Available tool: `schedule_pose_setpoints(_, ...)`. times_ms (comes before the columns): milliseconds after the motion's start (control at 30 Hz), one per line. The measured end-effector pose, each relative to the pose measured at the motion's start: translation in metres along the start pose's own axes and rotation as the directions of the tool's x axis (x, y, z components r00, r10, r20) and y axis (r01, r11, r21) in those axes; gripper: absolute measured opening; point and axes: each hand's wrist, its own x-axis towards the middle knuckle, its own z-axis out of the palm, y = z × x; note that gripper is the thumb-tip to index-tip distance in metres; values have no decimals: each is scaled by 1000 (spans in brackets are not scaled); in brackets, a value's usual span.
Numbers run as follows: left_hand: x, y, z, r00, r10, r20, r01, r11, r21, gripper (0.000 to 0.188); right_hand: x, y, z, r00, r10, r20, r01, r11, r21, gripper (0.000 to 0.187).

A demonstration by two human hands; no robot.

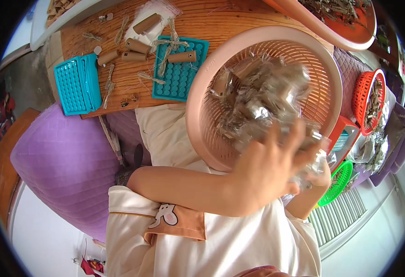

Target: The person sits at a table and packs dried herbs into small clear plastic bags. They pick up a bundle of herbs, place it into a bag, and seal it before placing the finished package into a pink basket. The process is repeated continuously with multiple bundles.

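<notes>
A large pink plastic basket (263,34) holds a heap of clear plastic packets (276,87) with brownish contents, partly smeared by motion. My left hand (262,171) reaches across its near right side, fingers spread and blurred, close to more clear packets. Mostly behind it, my right hand (320,173) is closed around some clear plastic packets (322,143) by the basket's near right rim. How many it holds is hidden.
Brown cardboard tubes (134,56), twine bundles (110,81) and teal trays with round cups (197,48) (75,85) lie on the wooden table (216,23). A red basket (360,101) and a green basket (341,184) stand at right, with an orange-red basin (359,32) at far right.
</notes>
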Motion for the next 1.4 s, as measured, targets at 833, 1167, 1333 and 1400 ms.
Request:
schedule_pose_setpoints(833,23,-67,28,975,-190,115,215,940,-267,113,74,6,21,984,133,-116,-139,989,-44,71)
schedule_pose_setpoints(1167,2,-33,28,992,23,-120,-75,892,-446,86,42,25,44,966,-197,-165,233,944,233,75)
schedule_pose_setpoints(1333,-2,-13,47,956,176,-234,-246,916,-317,65,14,58,44,816,-515,-261,534,845,2,66)
schedule_pose_setpoints(1400,-5,-11,51,949,241,-203,-271,952,-140,59,6,58,52,783,-515,-349,527,847,-66,63)
